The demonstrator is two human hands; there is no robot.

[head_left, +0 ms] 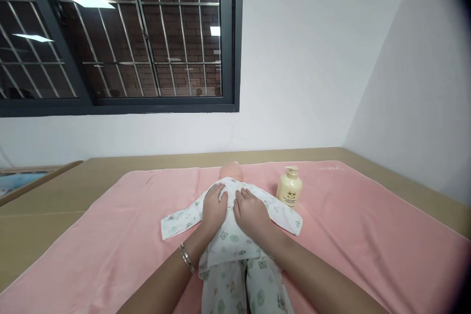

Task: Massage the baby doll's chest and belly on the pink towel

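Doll lies face-up on pink towel, dressed in white printed garment; only the top of its head shows beyond the fingertips. Left hand and right hand lie flat on the garment's chest, side by side, fingers loosely spread, gripping nothing. Bracelet on left wrist. Cream pump bottle stands just right of the right hand.

White walls meet in corner at my right. Dark-framed barred window upper left, brick beyond, ceiling lights reflected in glass. Tan table before me, pink towel spread over it.
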